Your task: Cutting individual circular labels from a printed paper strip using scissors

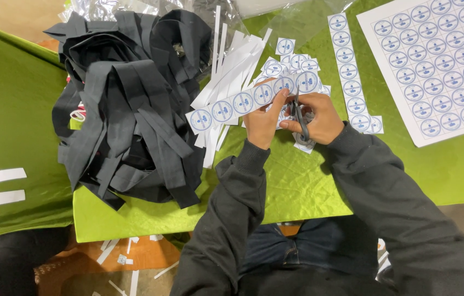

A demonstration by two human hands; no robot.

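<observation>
Strip: a white paper strip [243,102] printed with a row of round blue emblems, held slanting above the worktop; its right end sits between my two hands, its left end hangs free over the loose white offcuts [226,66].
Left hand: my left hand [263,121] pinches the strip near its right end, thumb on top, grip closed on the paper.
Right hand: my right hand [319,118] is wrapped around dark scissors [300,118], grip closed on the handles; blades point up toward the strip's last emblems. I cannot tell how far the blades are parted.
Step in hand: I judge this to be cutting single emblem squares off the strip, partway through, since several cut squares [292,60] lie just beyond the hands.
Next move calls for: my guess, blades lined up in the white gap between two emblems, strip kept taut and flat by the left pinch, fingertips clear of the cut.
Nearby right: another full strip [348,71] lies flat on the green cloth [297,181]; further right, an uncut sheet [434,66] of the same emblems.
Nearby left: a heap of dark fabric bands [127,104], well apart from the cut.
</observation>
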